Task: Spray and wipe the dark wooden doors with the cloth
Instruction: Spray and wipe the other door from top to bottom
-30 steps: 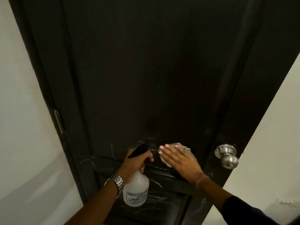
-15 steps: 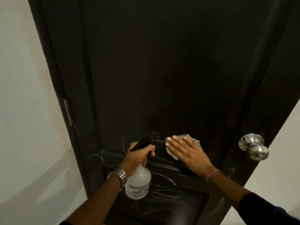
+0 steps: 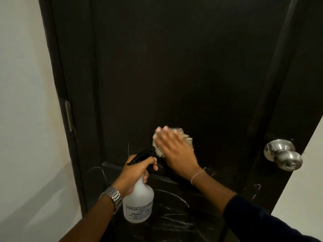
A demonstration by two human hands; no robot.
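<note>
A dark wooden door (image 3: 183,70) fills the view. My right hand (image 3: 176,151) lies flat with straight fingers on a pale crumpled cloth (image 3: 187,138), pressing it against the door's upper panel just above the cross rail. The hand is blurred by motion. My left hand (image 3: 138,170) grips the neck of a white spray bottle (image 3: 138,205) with a black trigger head (image 3: 142,154), held upright below and left of the cloth. The nozzle points toward the door.
A round silver door knob (image 3: 284,155) sticks out at the right edge of the door. A metal hinge (image 3: 69,116) sits on the dark frame at the left. Pale walls (image 3: 26,102) flank the door. White scratch marks cover the lower panel (image 3: 174,212).
My right hand has slid the cloth to the left and a little up on the panel, close to the sprayer nozzle. The view has shifted, so the knob sits farther right.
</note>
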